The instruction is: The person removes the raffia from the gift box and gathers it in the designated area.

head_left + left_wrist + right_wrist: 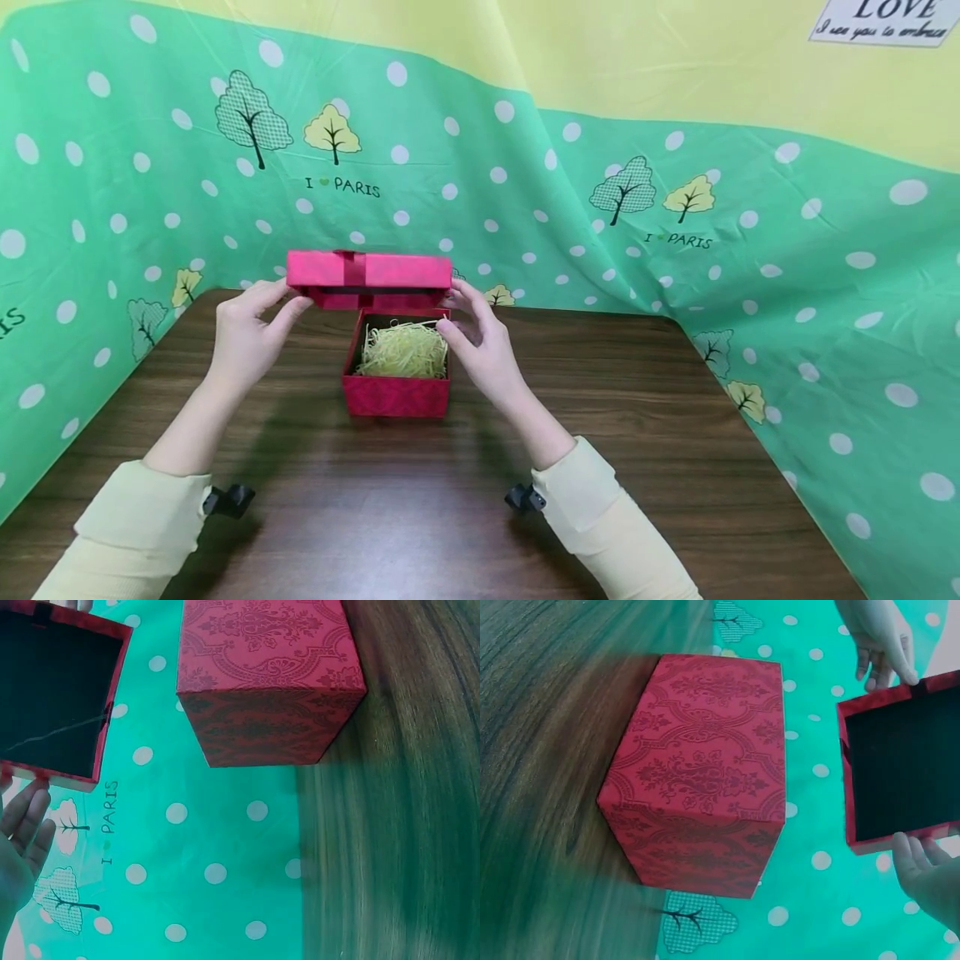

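Observation:
A red gift box (397,397) with a damask pattern stands on the table, its top uncovered. Pale yellow shredded paper (405,350) fills it. Above and slightly behind the box hangs its pinkish-red lid (408,271), banded with a dark red ribbon (355,268). My left hand (251,333) grips the lid's left end between thumb and fingers. At the opposite end, my right hand (483,342) holds it, fingers partly hidden behind. Both wrist views show the lid's dark inside (52,690) (907,765), with the lid clear of the box.
The dark wood-grain table (600,433) spreads around the box. A green and yellow cloth (517,192) with white dots and printed trees hangs behind and along the sides. Black wrist devices (228,502) sit by both cuffs.

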### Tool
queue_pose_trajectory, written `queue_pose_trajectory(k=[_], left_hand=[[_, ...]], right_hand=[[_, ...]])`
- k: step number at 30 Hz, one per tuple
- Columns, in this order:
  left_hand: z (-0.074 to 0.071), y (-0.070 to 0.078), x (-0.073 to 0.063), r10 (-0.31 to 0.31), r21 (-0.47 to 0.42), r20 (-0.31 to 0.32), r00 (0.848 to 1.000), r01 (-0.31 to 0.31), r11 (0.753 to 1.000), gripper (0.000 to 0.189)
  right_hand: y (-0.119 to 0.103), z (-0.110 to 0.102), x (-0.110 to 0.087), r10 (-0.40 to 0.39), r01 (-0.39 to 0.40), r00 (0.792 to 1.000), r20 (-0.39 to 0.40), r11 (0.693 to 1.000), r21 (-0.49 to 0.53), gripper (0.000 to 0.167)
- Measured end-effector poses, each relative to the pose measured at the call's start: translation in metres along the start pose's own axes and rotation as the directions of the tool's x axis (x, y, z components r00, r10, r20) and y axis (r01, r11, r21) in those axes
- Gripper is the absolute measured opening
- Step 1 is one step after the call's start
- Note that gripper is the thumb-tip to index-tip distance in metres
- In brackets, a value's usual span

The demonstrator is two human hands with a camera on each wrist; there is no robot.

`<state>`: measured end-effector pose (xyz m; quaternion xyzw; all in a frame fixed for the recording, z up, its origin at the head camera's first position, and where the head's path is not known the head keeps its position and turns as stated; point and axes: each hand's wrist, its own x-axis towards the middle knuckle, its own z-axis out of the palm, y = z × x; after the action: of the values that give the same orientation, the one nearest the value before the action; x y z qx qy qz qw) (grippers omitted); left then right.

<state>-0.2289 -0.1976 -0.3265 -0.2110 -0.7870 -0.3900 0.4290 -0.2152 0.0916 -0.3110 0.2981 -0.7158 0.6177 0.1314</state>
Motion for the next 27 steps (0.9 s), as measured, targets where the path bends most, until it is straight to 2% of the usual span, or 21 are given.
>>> queue_pose_trajectory(k=[2, 5, 10, 13, 20, 24, 27], left_hand=[[0.0, -0.001, 0.001, -0.009, -0.008, -0.023, 1.0, 0.009, 1.0, 0.021], [-0.001, -0.002, 0.002, -0.03, -0.025, -0.06, 0.998, 0.029, 0.999, 0.021], [-0.003, 0.0, 0.001, -0.062, -0.015, -0.084, 0.995, 0.061, 0.998, 0.027], [-0.006, 0.002, 0.0, -0.074, 0.012, -0.076, 0.994, 0.076, 0.997, 0.026], [-0.012, 0.003, 0.001, -0.102, 0.069, -0.049, 0.994, 0.105, 0.992, 0.024], [-0.016, 0.001, 0.003, -0.07, 0.154, -0.035, 0.997, 0.075, 0.985, 0.027], [-0.02, 0.0, 0.004, -0.043, 0.214, 0.006, 0.999, 0.041, 0.976, 0.029]], right_hand=[[-0.008, 0.001, 0.0, -0.011, 0.011, 1.0, 0.012, 1.0, -0.014, 0.051], [-0.018, 0.004, -0.001, -0.014, 0.015, 1.0, 0.025, 1.0, -0.019, 0.052], [-0.016, 0.009, -0.001, -0.009, 0.008, 1.0, 0.022, 1.0, 0.01, 0.055], [-0.014, 0.012, -0.002, -0.016, 0.016, 1.0, 0.02, 1.0, 0.006, 0.057], [-0.016, 0.019, -0.002, -0.02, 0.02, 1.0, -0.003, 0.994, -0.109, 0.059], [-0.018, 0.024, -0.002, -0.032, 0.03, 0.999, -0.011, 0.991, -0.128, 0.06], [-0.018, 0.028, -0.001, -0.034, 0.032, 0.999, -0.02, 0.991, -0.129, 0.061]])
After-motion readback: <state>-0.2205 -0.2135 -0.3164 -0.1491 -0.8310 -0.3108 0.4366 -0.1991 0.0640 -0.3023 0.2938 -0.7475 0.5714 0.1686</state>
